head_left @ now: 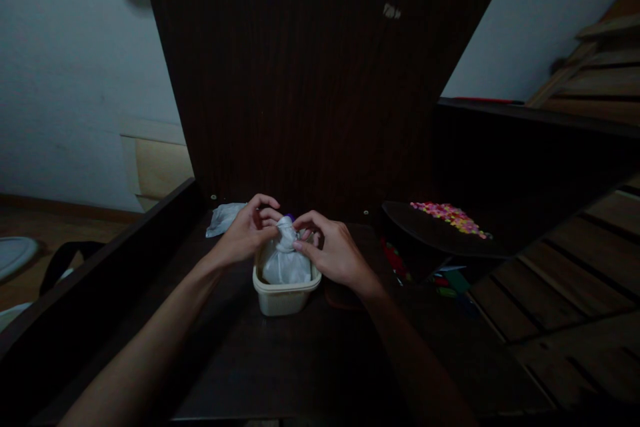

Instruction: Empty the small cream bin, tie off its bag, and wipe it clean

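A white bag (287,265), gathered and twisted into a knot at its top, sits in a small cream plastic basket (287,288). From the left, my left hand (251,227) holds the twisted neck, its thumb against it and its fingers curled. My right hand (333,248) pinches the other side of that neck between thumb and fingers. A bit of purple (290,217) shows just behind the knot; what it belongs to is hidden. I cannot tell what the bag contains.
A crumpled white cloth or wrapper (226,219) lies behind my left hand. Right of the basket stands a dark shelf (395,213) bearing pink and yellow beads or petals (453,219), with small colourful items (445,283) beneath. A tall dark panel (310,93) rises behind.
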A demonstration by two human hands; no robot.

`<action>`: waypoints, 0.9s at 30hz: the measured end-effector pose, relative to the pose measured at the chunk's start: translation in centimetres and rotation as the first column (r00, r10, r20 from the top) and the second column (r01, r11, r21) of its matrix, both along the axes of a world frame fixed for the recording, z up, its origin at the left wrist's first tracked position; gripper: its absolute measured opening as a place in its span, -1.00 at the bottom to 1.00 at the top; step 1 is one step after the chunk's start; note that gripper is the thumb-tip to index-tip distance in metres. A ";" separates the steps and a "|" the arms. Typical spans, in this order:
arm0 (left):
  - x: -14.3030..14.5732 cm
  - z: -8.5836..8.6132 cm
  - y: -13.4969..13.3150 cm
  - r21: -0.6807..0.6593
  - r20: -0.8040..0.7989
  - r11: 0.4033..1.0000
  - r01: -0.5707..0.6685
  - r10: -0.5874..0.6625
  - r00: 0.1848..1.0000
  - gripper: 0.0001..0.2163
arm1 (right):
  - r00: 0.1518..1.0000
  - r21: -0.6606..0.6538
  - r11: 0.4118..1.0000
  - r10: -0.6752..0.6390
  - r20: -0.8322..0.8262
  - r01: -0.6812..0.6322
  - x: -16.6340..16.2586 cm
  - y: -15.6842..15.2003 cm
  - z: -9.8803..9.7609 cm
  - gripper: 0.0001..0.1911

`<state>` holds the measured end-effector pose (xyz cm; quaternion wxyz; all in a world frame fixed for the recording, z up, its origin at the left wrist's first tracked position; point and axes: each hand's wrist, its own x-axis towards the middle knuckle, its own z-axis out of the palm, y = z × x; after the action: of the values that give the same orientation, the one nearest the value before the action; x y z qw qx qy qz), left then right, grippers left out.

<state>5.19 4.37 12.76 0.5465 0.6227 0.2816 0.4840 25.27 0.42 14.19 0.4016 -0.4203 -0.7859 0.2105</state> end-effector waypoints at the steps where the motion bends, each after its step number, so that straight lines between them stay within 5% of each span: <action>1: 0.0 0.0 0.0 0.000 -0.003 1.000 0.000 0.000 1.000 -0.61 | 1.000 0.004 1.000 -0.008 0.009 0.008 0.0 0.0 0.0 -0.75; 10: 0.0 0.0 -0.2 -0.034 0.020 0.999 0.016 -0.016 1.000 -0.46 | 0.999 0.060 0.997 -0.044 0.024 0.043 -0.2 -0.1 0.0 -0.75; 27: 0.2 -0.5 0.2 0.048 0.145 0.995 0.092 -0.098 0.985 -0.48 | 0.990 -0.007 0.998 0.063 -0.128 -0.065 -0.4 0.1 -0.2 -0.62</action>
<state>5.43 4.54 12.30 0.5754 0.6092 0.2005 0.5076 24.83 0.51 13.94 0.4419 -0.3828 -0.7705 0.2542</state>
